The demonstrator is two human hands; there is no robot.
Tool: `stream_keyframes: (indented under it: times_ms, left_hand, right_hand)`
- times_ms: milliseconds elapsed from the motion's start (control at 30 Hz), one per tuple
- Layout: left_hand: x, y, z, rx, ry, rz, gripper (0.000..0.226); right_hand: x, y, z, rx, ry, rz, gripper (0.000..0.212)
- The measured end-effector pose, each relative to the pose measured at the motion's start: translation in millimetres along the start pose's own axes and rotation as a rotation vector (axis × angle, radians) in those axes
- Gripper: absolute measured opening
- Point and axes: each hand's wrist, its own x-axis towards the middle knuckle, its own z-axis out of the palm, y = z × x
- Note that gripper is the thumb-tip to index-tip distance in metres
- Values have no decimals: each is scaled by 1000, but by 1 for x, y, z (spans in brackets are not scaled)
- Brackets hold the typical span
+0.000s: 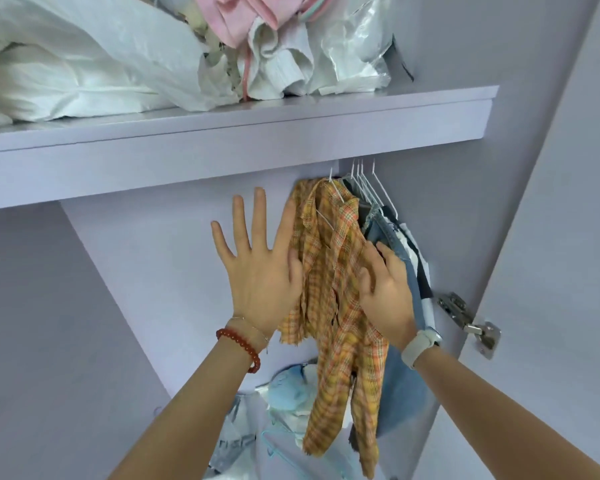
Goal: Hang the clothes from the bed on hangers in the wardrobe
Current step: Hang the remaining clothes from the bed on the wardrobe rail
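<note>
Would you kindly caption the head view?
Left hand and right hand flank a hung plaid shirt beside jeans.

- Rail hidden behind shelf (pixel 222 133).
- Hanging garments (pixel 395 237) mostly covered by plaid shirt (pixel 329 271).
- Pile at wardrobe bottom (pixel 288 386) cut off by lower edge, contents unclear.

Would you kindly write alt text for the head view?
An orange plaid shirt hangs on a white hanger in a lilac wardrobe; the open left hand touches its edge and the right hand presses its front. Bedding sits on the shelf above.
</note>
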Motion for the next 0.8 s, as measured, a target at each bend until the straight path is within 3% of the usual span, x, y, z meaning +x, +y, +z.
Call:
stream_keyframes:
  times_ms: [133,233,433,500,667,800]
  left_hand:
    - [-63,16,11,-124,-263,10,56]
    - [-126,33,7,-205,-465,39,51]
    - [-258,85,-36,-436,-836,116,37]
    - [-292,106,-59,-494,-990,159,35]
    - [-356,169,-119,-576,-1183,567,39]
    - [-392,240,-175,-657,-1199,877,43]
  right_hand:
    - [-61,9,-25,-215,-15,-48,45]
    - [-129,18,-47,-398,-130,53,46]
    - [-303,14,-116,-500,-357,558,71]
    - [-361,8,-144,-528,-367,736,65]
    - [-504,-17,-216,-598,-212,1083,60]
    - [-604,-43,-268,-610,-51,1363,63]
